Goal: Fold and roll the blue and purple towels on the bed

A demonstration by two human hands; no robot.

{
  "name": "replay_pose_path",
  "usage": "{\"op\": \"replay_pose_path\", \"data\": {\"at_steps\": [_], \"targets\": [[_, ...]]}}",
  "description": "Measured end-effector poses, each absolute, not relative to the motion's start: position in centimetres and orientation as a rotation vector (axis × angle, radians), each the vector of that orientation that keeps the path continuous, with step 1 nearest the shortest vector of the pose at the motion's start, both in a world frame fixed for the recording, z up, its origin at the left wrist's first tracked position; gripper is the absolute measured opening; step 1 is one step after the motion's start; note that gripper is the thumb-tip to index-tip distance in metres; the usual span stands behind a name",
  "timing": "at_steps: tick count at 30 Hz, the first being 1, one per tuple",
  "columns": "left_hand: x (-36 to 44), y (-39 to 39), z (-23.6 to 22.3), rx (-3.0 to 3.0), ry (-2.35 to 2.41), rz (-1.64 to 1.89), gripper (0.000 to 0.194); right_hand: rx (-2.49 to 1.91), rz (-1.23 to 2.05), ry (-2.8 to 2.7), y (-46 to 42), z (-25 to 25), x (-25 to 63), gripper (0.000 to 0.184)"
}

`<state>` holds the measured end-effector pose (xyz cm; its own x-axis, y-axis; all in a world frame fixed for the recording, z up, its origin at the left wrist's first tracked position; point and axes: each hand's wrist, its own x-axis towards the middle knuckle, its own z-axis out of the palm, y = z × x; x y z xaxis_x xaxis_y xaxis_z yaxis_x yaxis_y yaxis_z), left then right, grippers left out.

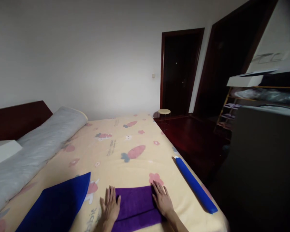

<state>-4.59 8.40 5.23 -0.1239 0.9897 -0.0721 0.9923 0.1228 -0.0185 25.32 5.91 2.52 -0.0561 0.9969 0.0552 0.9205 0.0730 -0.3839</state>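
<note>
One purple cloth (136,200) on printed bedsheet (125,170)

Long axis lies left to right, crease likewise. Left hand (111,204) and right hand (162,199) rest apart, fingers extended, at its side edges. Room extends beyond its far edge; blue cloth (56,204) left, narrow blue bundle (195,184) right, along the sheet's edge.
</note>
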Motion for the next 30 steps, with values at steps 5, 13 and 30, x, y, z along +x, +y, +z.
{"op": "replay_pose_path", "data": {"at_steps": [5,13,30], "targets": [[1.1,4.1,3.0,2.155,2.084,0.16,0.058,-1.589,0.355,-2.145,1.8,3.0,21.6,0.053],[-0.9,-3.5,-1.1,2.201,1.922,0.285,0.058,-1.499,0.611,-2.24,-4.5,1.9,23.4,0.068],[-0.1,-1.7,-0.2,2.242,1.868,0.215,0.078,-1.734,0.428,-2.246,-1.7,3.8,20.7,0.063]]}}
